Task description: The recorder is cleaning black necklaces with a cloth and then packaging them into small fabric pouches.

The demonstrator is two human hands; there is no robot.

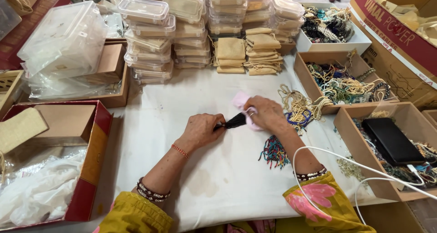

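A small black thread tassel [235,121] lies near the middle of the white cloth-covered bench [218,178]. Its long side runs from left to right, tipped up a little at the right end. The thin tied end points left and the bushy end points right.

The left hand [201,130] is closed and pinches the thin end. The right hand [266,113] is curled over a soft pink cloth pouch [242,101], which it holds at the bushy end.

At the far edge stand stacks of clear plastic boxes with lids [150,37], and beside them a pile of flat tan cloth pouches [248,51]. Along the right edge sit brown cardboard trays full of bead strings [346,80]. At the left edge is a red box with white plastic bags inside [88,169]. A bunch of colourful bead strings [274,151] lies just by the right arm.
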